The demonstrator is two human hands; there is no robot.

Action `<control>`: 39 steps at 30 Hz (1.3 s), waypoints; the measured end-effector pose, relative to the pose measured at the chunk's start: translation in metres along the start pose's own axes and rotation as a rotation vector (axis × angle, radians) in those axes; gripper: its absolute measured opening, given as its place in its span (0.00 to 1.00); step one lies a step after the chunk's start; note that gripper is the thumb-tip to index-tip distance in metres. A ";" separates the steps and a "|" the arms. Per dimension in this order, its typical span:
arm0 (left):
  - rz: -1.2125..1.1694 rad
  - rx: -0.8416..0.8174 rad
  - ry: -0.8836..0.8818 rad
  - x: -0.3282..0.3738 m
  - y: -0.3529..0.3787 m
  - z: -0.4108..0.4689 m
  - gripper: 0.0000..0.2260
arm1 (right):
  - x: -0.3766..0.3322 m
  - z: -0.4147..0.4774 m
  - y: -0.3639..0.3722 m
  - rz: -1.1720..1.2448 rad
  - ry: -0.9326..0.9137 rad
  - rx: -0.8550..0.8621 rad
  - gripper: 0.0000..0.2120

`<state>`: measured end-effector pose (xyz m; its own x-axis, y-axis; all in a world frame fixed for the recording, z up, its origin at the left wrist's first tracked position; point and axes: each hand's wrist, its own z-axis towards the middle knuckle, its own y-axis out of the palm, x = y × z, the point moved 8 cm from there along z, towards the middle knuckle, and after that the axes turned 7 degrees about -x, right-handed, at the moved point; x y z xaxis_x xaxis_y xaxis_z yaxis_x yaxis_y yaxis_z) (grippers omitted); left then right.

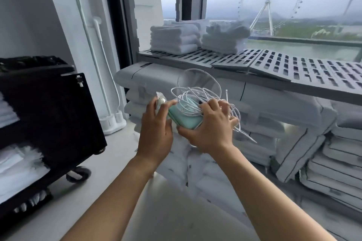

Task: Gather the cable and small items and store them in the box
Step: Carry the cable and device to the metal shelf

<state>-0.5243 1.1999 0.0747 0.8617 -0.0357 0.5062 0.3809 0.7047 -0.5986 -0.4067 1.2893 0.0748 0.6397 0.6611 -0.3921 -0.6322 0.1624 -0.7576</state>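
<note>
A tangled white cable [195,94] lies bunched on top of a mint-green box [186,118] that I hold in mid-air in front of the shelf. My right hand [211,129] grips the box's right side from below and pins cable loops against it; loose strands hang past my wrist. My left hand [156,129] is at the box's left end and holds a small white wrapped item [160,101] between thumb and fingers. Whether the box is open or shut is hidden by the cable.
A grey slotted shelf [284,68] carries folded white towels [176,39] at the back. Stacked pillows [274,113] fill the space under it. A black wheeled cart [49,113] with linens stands at the left. White poles [94,55] lean on the wall.
</note>
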 end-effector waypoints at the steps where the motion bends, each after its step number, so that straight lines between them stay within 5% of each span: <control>1: -0.005 0.002 0.010 0.002 0.004 0.010 0.22 | 0.004 0.009 -0.004 -0.016 0.006 0.010 0.31; 24: -0.062 0.115 0.194 0.123 0.209 0.256 0.24 | 0.232 0.238 -0.092 -0.146 -0.010 0.194 0.35; 39: -0.093 -0.075 0.204 0.174 0.361 0.353 0.22 | 0.390 0.314 -0.106 -0.173 0.083 0.134 0.34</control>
<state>-0.3554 1.6980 0.1655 0.8687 -0.2456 0.4301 0.4791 0.6371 -0.6038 -0.2279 1.7600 0.1658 0.7739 0.5535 -0.3078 -0.5588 0.3679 -0.7432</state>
